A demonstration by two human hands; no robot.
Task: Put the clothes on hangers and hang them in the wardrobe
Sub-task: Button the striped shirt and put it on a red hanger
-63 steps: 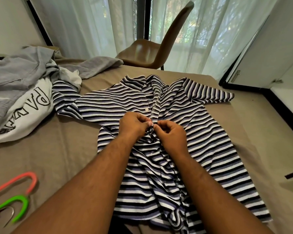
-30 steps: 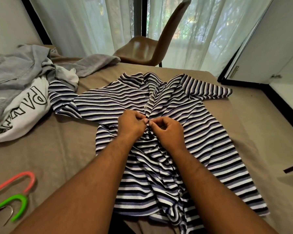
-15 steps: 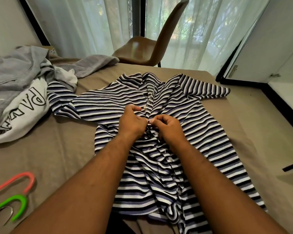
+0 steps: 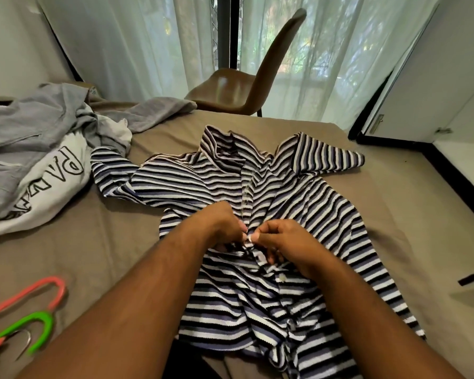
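A black, white and blue striped shirt (image 4: 197,187) lies spread face up on the brown bed (image 4: 88,242), collar toward the window. My left hand (image 4: 219,228) and my right hand (image 4: 285,242) meet at the button strip in the middle of the shirt, fingertips pinching the fabric edges together. A white button shows just below my right hand. A pink hanger (image 4: 39,291) and a green hanger (image 4: 36,329) lie at the bed's lower left.
A grey hoodie (image 4: 39,124) and a white printed garment (image 4: 47,187) are heaped at the left. A brown chair (image 4: 244,88) stands beyond the bed before white curtains. A white wardrobe door (image 4: 435,91) stands at the right.
Both hands have stayed pinched together on the button strip and shifted slightly down the shirt toward me. The shirt front has bunched a little more around them.
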